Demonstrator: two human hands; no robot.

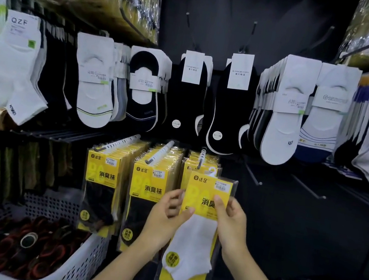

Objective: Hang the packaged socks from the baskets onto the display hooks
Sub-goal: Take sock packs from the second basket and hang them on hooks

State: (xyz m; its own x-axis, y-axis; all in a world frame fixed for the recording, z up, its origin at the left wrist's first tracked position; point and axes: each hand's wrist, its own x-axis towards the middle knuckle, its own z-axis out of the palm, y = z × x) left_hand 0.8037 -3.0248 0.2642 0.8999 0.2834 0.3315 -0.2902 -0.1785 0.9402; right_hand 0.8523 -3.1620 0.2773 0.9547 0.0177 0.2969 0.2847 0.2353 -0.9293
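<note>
I have the left hand (166,217) and right hand (231,222) each pinching a side edge of the white-sock pack (197,238), its top just beside the rightmost yellow-pack hook (200,160).

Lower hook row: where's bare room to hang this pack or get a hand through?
Free: the bare hooks and dark panel right of the third yellow stack and the held white sock pack, below the white no-show socks. Crowded: the three yellow stacks hang tight together, and the basket fills the lower left.
</note>
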